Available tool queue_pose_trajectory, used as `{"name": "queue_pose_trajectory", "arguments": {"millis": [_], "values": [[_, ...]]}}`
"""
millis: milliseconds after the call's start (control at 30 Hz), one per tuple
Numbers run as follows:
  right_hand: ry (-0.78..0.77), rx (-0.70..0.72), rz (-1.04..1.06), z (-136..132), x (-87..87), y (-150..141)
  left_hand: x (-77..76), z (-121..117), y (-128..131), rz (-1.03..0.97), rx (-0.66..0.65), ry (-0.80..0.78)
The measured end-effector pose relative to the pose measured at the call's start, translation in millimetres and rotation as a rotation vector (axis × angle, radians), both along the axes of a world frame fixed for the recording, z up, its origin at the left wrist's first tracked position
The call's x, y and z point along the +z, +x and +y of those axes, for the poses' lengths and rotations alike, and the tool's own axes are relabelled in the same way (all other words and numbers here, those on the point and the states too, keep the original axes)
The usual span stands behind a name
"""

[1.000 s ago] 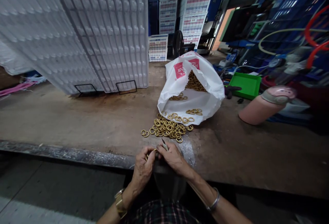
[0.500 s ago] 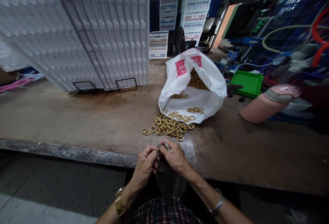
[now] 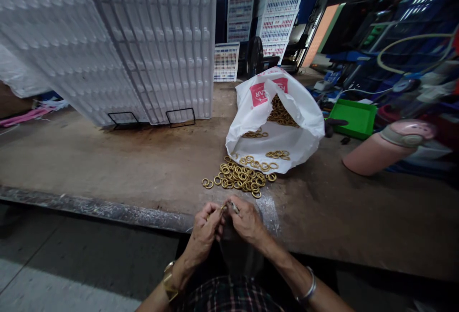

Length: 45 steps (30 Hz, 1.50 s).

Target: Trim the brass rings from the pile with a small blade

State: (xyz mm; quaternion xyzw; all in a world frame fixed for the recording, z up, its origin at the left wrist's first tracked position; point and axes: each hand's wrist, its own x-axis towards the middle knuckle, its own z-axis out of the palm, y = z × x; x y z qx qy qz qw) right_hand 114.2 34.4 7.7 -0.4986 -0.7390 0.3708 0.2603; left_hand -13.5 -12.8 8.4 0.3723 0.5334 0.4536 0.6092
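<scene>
My left hand [image 3: 207,228] is closed in a pinch on a brass ring [image 3: 224,206], of which only a bit of the edge shows. In my right hand [image 3: 248,221], also closed, is a small grey metal tool [image 3: 234,207]; its kind cannot be made out. The fingertips of both hands almost meet at the table's front edge. Just beyond them lies a loose pile of brass rings [image 3: 240,176]. Behind the pile a white woven sack [image 3: 304,133] lies on its side, its torn mouth facing me, with many more rings inside.
Tall stacked clear plastic trays [image 3: 161,49] stand at the left on the wooden table [image 3: 71,159], by black wire stands [image 3: 180,117]. To the right are a pink bottle [image 3: 373,153] and a green tray [image 3: 353,117]. White crates [image 3: 278,25] are stacked at the back.
My hands have drawn slightly apart, and more of the ring's edge shows at my left fingertips. The whole view has shifted a little; the pile and sack look unchanged.
</scene>
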Motion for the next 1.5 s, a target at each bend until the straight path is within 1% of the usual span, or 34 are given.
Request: {"name": "queue_pose_trajectory", "arguments": {"millis": [100,233,400,767,933,1000,1100,1167,1267,1367,1500], "values": [[0.061,0.071,-0.129,-4,-2.6,1,1.8,2,0,0.024,0.035,0.002],[0.102,0.089,-0.224,-6,-6.1,0,3.2,2,0,0.042,0.033,0.005],[0.118,0.117,-0.263,-5,-5.9,-1,1.7,1,-2,0.061,0.035,0.004],[0.071,0.115,-0.333,-6,1.9,-4,-1.1,1,-3,0.068,0.039,-0.005],[0.071,0.164,-0.377,-4,2.0,-3,-5.2,1,-5,0.126,0.031,0.043],[0.076,0.186,-0.418,-2,2.1,-3,-3.4,0,-5,0.156,0.039,0.066],[0.069,0.187,-0.507,3,4.7,-3,7.2,-6,-5,0.152,0.029,0.085],[0.064,0.167,-0.557,7,7.3,-4,16.8,-12,-4,0.107,-0.029,0.102],[0.084,0.121,-0.607,15,9.8,-7,24.9,-17,-4,-0.092,-0.1,0.061],[0.169,0.065,-0.627,25,11.0,-14,20.2,-15,-6,-0.306,-0.043,-0.029],[0.292,0.055,-0.694,43,14.0,-29,8.9,-10,-13,-0.417,0.06,-0.092]]}}
